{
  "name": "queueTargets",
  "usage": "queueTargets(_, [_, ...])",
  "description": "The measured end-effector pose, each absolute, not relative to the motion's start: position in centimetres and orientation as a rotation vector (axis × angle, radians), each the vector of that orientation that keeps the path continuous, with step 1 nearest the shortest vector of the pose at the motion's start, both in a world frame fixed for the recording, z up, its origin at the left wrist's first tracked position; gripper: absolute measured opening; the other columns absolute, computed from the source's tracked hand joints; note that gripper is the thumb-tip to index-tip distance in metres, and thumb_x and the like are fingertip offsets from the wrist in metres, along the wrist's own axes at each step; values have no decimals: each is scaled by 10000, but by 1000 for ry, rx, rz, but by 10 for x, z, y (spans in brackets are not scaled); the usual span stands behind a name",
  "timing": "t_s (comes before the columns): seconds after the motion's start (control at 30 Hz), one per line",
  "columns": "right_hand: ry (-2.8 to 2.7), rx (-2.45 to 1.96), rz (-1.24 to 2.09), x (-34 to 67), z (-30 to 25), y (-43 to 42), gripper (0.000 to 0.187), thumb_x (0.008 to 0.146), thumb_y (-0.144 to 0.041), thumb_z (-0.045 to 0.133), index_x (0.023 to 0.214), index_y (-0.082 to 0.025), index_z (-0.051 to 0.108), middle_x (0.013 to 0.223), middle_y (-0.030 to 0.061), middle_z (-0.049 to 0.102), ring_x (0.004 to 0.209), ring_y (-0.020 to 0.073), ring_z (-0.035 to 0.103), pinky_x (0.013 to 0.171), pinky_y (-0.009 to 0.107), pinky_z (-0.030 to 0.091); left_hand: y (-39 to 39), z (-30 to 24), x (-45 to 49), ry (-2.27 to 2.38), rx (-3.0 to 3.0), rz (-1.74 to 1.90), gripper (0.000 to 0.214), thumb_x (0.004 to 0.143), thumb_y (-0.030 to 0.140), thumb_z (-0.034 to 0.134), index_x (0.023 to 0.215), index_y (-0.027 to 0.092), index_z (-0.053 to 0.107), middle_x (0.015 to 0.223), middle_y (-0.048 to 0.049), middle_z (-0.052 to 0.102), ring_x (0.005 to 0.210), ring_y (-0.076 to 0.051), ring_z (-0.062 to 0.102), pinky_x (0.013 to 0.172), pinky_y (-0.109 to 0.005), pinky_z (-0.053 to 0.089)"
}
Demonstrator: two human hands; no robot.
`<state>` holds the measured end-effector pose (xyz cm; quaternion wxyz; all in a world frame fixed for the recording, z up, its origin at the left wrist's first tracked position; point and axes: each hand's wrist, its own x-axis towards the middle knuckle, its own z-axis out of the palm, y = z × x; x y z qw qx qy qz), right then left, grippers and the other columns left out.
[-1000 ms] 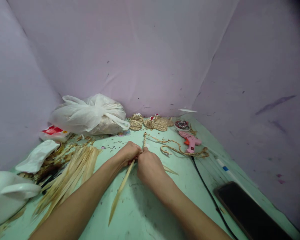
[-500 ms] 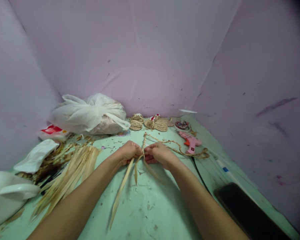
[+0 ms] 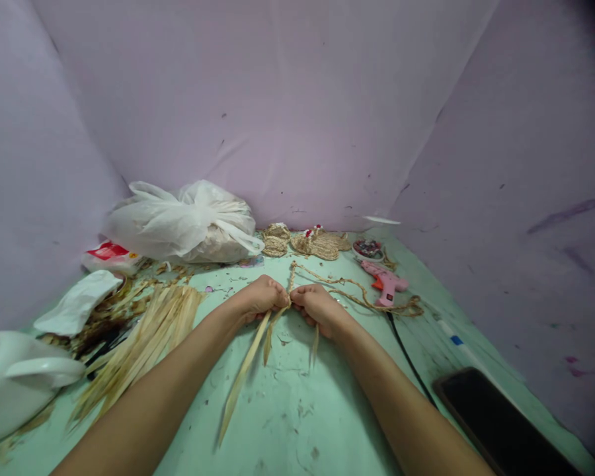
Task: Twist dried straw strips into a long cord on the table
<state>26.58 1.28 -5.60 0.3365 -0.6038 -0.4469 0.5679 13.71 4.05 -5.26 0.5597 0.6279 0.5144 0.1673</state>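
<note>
My left hand [image 3: 259,299] and my right hand [image 3: 318,305] meet at the middle of the green table [image 3: 297,423], both closed on the near end of a braided straw cord [image 3: 357,291]. The cord runs away from my hands and loops toward the right. Loose dry straw strips [image 3: 242,377] hang from the pinch toward me, the longest under my left hand, a shorter one under my right.
A pile of straw strips [image 3: 143,344] lies at the left beside a white bag [image 3: 74,307] and a white container [image 3: 14,380]. At the back stand a filled plastic bag [image 3: 188,221] and coiled woven pieces [image 3: 317,244]. A pink glue gun [image 3: 387,283] with black cable and a dark phone [image 3: 496,423] lie right.
My right hand has turned from lying over the straw to gripping beside the left hand. The strips below my hands have shifted, and the view has drifted slightly.
</note>
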Motion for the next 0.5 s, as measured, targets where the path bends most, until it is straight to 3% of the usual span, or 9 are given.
queueTargets(0.17, [-1138,-1504,1452,269,-62,12,116,619,-198,497,516,-144,501,439,-29,501,307,33,214,338,212,114,37,-46,138,1288,1847,441,108,534,155,475,459,120,545,361,52,312,355,-42,234,356,-194,153])
queueTargets(0.37, [-1145,-1458,1392,267,-68,10,105,589,-202,536,518,-126,550,445,-22,532,336,31,275,375,198,196,28,-33,139,1298,1524,280,108,565,85,432,495,131,500,352,20,417,318,-83,380,364,-202,317])
queueTargets(0.5, [-1163,-1436,1335,266,-73,11,111,583,-209,542,513,-125,563,464,-5,560,392,55,390,425,191,283,23,-26,147,1422,1342,361,172,575,31,458,708,121,518,351,33,437,300,-79,367,348,-189,308])
